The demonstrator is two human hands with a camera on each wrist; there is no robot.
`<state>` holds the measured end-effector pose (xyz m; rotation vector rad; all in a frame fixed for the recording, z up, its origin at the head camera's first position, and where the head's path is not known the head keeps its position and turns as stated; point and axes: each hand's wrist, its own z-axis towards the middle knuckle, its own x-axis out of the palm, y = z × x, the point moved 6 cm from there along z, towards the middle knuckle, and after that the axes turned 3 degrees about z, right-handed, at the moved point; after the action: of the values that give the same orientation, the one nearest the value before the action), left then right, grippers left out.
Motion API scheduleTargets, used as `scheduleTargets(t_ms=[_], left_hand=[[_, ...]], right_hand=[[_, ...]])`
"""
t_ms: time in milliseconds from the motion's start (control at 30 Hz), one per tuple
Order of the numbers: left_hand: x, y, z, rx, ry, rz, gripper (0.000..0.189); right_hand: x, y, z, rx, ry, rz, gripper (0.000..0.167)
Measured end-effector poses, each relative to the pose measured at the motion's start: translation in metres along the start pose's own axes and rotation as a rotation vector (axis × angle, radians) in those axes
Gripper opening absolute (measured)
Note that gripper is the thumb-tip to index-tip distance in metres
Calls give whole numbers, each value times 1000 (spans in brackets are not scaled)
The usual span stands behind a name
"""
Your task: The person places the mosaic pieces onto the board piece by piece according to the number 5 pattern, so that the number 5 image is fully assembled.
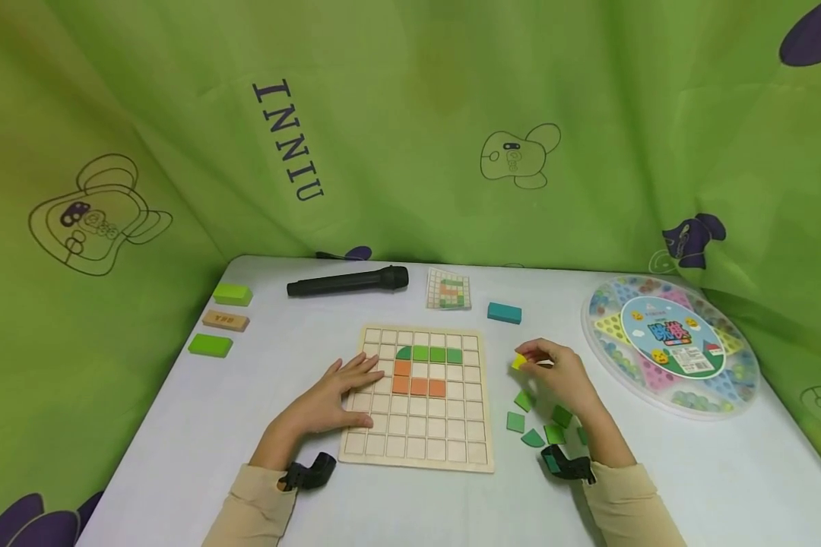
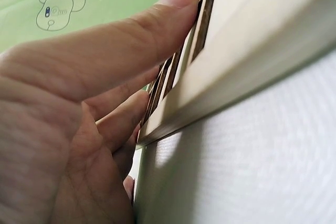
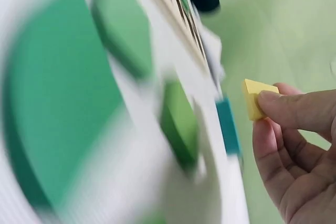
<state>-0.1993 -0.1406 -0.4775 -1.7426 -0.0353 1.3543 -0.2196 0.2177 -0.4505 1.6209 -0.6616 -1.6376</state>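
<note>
A wooden grid board lies on the table, holding a row of green tiles and several orange tiles. My left hand rests on its left edge with fingers spread; in the left wrist view the thumb lies across the frame. Right of the board, my right hand pinches a small yellow tile between thumb and fingers, raised above the table. Below that hand are loose green tiles: a square, a quarter-round one and several more, partly hidden by the wrist.
Behind the board lie a black microphone, a pattern card and a teal block. Two green blocks and a wooden block lie at left. A round game box is at right. Green curtain surrounds the table.
</note>
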Motion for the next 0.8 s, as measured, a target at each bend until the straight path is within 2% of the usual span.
scheduleTargets(t_ms=[200,367,533,800], left_hand=[[-1,0,0,-2,3,-3,80],[0,0,1,8,1,0,80],[1,2,1,8,2,5,80],[1,3,1,-3,-1,13,80]], right_hand=[[47,29,0,-21,134,79,19],[74,42,1,-48,211,90,17],[88,46,2,-80,253,31,15],[94,50,2,-113,268,-43,16]])
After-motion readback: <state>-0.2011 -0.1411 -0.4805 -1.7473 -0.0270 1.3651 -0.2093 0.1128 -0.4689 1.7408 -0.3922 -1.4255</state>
